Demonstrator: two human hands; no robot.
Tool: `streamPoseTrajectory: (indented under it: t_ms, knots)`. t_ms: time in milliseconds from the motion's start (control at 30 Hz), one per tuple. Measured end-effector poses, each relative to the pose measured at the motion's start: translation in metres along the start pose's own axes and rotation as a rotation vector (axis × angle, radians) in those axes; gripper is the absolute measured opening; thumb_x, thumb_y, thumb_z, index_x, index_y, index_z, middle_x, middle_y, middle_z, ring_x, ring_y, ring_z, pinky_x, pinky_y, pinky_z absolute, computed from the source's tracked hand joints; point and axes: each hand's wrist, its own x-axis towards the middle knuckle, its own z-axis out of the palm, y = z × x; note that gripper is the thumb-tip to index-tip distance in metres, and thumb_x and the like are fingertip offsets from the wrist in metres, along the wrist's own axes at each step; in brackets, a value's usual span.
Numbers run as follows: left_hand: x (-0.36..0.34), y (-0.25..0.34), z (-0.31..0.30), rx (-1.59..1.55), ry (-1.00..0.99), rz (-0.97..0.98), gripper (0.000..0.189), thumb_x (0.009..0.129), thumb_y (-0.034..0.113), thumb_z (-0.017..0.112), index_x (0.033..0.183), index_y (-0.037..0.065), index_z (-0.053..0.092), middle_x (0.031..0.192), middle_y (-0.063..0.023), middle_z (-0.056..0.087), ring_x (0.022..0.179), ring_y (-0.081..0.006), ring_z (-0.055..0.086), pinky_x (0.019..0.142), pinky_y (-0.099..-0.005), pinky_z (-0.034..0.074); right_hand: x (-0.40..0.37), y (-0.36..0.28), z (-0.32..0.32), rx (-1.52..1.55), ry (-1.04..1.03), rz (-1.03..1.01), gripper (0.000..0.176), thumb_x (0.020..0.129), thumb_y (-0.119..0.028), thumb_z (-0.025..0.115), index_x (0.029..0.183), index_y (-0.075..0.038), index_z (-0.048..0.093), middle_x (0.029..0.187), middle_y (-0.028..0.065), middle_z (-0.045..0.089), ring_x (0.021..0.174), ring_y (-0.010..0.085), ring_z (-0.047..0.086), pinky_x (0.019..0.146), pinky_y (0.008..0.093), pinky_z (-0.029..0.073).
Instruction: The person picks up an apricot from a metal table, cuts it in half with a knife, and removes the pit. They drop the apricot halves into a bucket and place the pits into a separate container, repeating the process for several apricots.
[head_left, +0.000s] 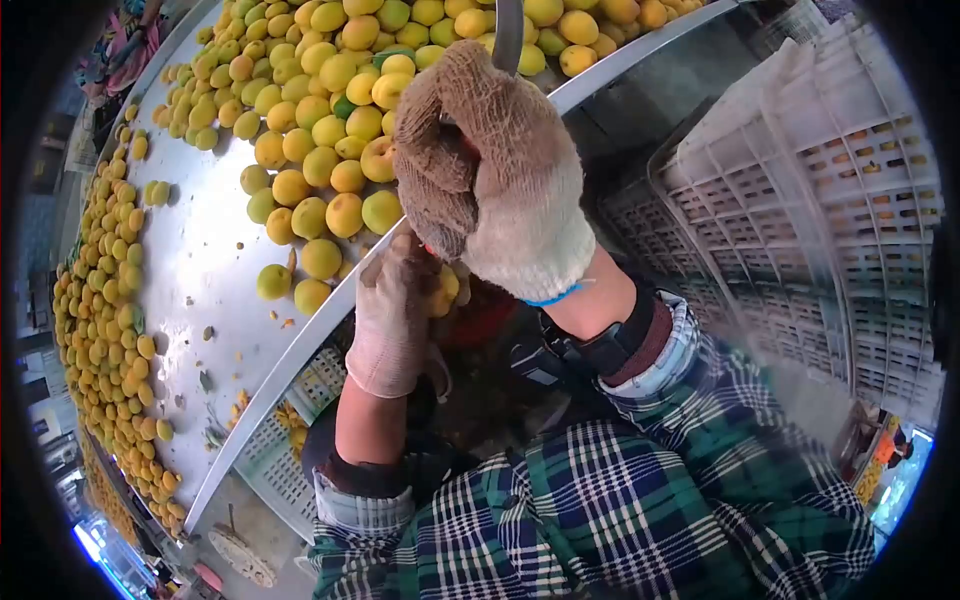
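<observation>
Left hand [392,325], gloved, curls round a yellow fruit [443,290] just off the bench [215,240] edge. Right hand [490,175] is fisted on a knife [508,35], blade up. Fruit looks light, soft and easily bruised, so cup it and don't squeeze. Fruit pile [320,110] covers the bench; crates [800,200] to the right.
</observation>
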Motion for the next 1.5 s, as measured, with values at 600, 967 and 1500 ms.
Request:
streamPoseTrajectory:
  t_ms: [600, 967, 1500]
  knots:
    - [0.014, 0.001, -0.025, -1.077, -0.029, -0.664, 0.052, 0.097, 0.051, 0.045, 0.097, 0.001, 0.059, 0.075, -0.0095, 0.060, 0.053, -0.0151, 0.054, 0.043, -0.0202, 0.039, 0.017, -0.014, -0.009, 0.462, 0.290, 0.262, 0.038, 0.099, -0.045, 0.043, 0.075, -0.016, 0.049, 0.057, -0.0078, 0.026, 0.041, 0.0074, 0.023, 0.038, 0.0246, 0.019]
    - [0.014, -0.006, -0.045, -0.733, 0.261, -0.322, 0.054, 0.100, 0.049, 0.040, 0.125, 0.003, 0.050, 0.118, -0.0099, 0.058, 0.108, -0.0206, 0.057, 0.095, -0.0337, 0.046, -0.015, 0.044, 0.021, -1.329, -0.225, -0.151, 0.040, 0.079, -0.014, 0.064, 0.117, -0.011, 0.053, 0.096, 0.0133, 0.064, 0.082, 0.0343, 0.063, 0.066, 0.0408, 0.052]
    - [0.018, -0.030, -0.077, -1.042, 0.535, -0.536, 0.041, 0.098, 0.039, 0.041, 0.114, 0.004, 0.054, 0.093, -0.0100, 0.064, 0.073, -0.0208, 0.060, 0.067, -0.0344, 0.051, -0.003, 0.006, 0.007, -1.161, -0.606, -0.049, 0.012, 0.079, -0.014, 0.067, 0.084, -0.005, 0.061, 0.075, 0.0117, 0.062, 0.072, 0.0284, 0.064, 0.060, 0.0362, 0.049]
